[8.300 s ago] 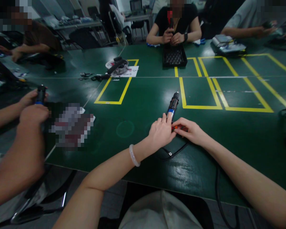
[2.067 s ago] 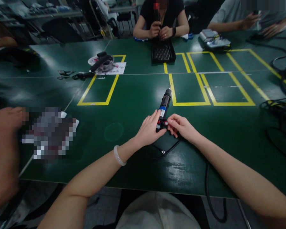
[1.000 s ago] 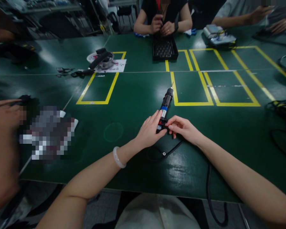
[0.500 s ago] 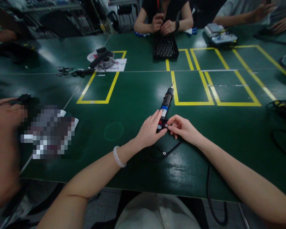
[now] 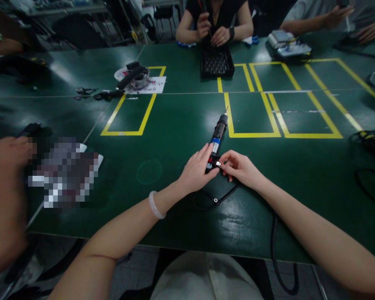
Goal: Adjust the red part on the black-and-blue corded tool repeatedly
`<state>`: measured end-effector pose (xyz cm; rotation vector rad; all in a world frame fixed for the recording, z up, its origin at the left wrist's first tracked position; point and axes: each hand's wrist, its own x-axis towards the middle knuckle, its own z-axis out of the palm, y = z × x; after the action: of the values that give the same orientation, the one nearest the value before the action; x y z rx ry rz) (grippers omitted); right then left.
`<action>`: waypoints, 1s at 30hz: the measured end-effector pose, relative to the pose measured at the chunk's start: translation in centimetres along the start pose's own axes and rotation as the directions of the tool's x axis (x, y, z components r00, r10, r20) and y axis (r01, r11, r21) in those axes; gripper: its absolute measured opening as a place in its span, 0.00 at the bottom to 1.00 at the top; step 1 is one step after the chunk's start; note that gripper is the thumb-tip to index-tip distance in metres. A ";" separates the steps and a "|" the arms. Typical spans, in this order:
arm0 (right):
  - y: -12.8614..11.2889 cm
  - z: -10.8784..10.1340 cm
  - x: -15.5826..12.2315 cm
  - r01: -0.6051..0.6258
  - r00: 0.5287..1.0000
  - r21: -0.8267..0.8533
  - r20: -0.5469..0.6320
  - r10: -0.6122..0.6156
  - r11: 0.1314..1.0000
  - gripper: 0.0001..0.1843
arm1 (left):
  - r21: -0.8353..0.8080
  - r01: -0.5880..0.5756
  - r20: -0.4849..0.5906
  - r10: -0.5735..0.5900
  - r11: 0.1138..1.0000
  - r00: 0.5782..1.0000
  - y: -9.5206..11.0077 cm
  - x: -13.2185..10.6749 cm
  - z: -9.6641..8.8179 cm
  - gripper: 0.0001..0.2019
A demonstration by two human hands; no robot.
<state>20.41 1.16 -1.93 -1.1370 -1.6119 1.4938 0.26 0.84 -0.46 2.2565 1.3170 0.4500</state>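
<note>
A black electric screwdriver (image 5: 218, 132) with a blue band lies on the green table (image 5: 181, 125), its tip pointing away from me. My left hand (image 5: 196, 171) rests on the tool's near end with fingers curled around it. My right hand (image 5: 240, 168) pinches a small red-and-metal part at that same end. A black cable (image 5: 217, 199) loops from the tool toward me and off the table edge.
A black tray (image 5: 215, 62) sits in front of a person across the table. A round reel and paper (image 5: 137, 79) lie at back left. Yellow tape rectangles (image 5: 281, 116) mark the surface. Another person's arm (image 5: 4, 200) is at left; cables (image 5: 371, 150) pile at right.
Over the last second my hands and the screwdriver barely moved. Since the oldest frame the view shifted and the neighbour's hands lowered out of sight of their tool.
</note>
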 end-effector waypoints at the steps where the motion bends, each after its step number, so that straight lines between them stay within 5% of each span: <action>1: 0.0 -0.1 0.0 0.006 1.000 -0.027 -0.010 -0.006 1.000 0.15 | 0.000 0.001 0.000 -0.001 1.000 1.000 0.0 0.0 0.0 0.37; 6: -0.3 -0.1 -0.2 0.031 0.998 -0.092 -0.046 -0.035 0.995 0.14 | 0.013 0.013 0.004 -0.013 1.000 1.000 0.0 0.0 0.2 0.38; 20: -0.2 0.4 0.5 0.002 0.997 0.077 -0.077 0.004 0.997 0.21 | 0.028 0.052 -0.005 -0.052 0.998 0.999 0.7 0.0 0.3 0.38; 30: -0.6 -0.1 0.1 0.000 0.999 0.076 -0.046 0.003 0.997 0.09 | 0.208 0.090 -0.088 -0.073 0.974 0.993 1.2 -0.1 -0.2 0.36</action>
<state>20.36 1.25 -1.33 -1.1221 -1.5107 1.5067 1.00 0.29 0.41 2.3655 1.5585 0.3902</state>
